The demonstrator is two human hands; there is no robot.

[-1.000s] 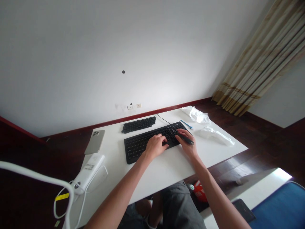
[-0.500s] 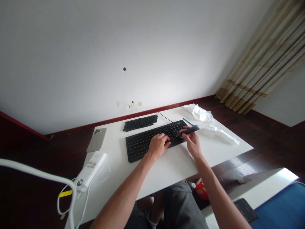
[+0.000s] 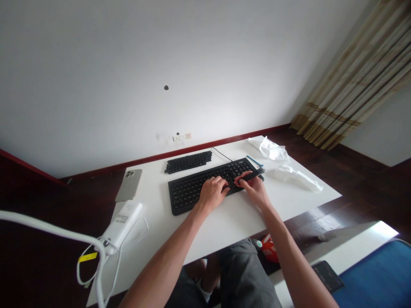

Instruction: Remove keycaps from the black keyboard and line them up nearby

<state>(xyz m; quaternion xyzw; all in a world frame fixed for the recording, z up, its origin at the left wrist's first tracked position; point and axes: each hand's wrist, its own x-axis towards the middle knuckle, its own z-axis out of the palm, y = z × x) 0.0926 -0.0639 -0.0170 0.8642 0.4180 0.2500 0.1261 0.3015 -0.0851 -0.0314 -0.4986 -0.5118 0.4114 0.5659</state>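
Note:
My left hand [image 3: 212, 194] rests with its fingers on the keys of a black computer keyboard [image 3: 192, 190], which lies on a white table. My right hand [image 3: 252, 186] sits over the keyboard's right part and pinches a slim black tool [image 3: 253, 173], whose tip points toward the keys. Behind the keyboard lies a black strip of loose keycaps [image 3: 188, 162]. A thin blue tool [image 3: 254, 161] lies just past the keyboard's far right corner, close to my right hand.
The white table [image 3: 224, 226] also holds a smartphone [image 3: 129, 185], a white charger [image 3: 123, 224] with its cable, and crumpled plastic wrappers [image 3: 272, 149]. A black cable leads off the keyboard. Dark wood floor surrounds the table, with a blue seat at lower right.
My right hand has come down from above the keyboard's right end onto the keys, with the black tool still in it. My left hand stays on the keys.

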